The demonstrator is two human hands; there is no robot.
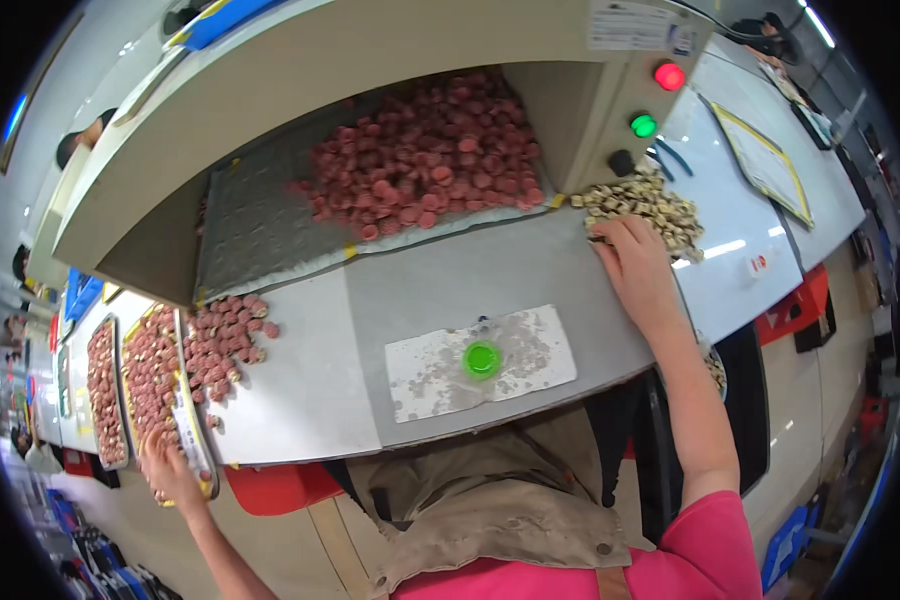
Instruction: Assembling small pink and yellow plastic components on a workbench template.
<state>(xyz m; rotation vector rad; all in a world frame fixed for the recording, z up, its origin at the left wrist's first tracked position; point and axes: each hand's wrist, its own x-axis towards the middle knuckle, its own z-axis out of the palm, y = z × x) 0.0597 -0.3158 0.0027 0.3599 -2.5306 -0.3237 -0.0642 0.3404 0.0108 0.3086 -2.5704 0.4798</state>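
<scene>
My right hand point(632, 250) is at the near left edge of a heap of small cream-and-dark pieces point(670, 215). Its thumb and fingers are bent together, with something small and dark at the tips that I cannot make out. Far to the left, my left hand point(168, 472) is over the near end of a tray point(192, 440) of pink round pieces point(152, 365); its fingers are apart and nothing shows in them. Between the hands, a bright green round cup point(482, 360) stands on a stained white board point(420, 375).
A beige machine housing point(390, 40) with a red light point(669, 75) and a green light point(643, 125) arches over a large pink heap point(430, 160). Loose pink pieces point(225, 340) lie at the left. Blue-handled pliers point(673, 158) and a yellow-edged frame point(765, 160) lie at the right.
</scene>
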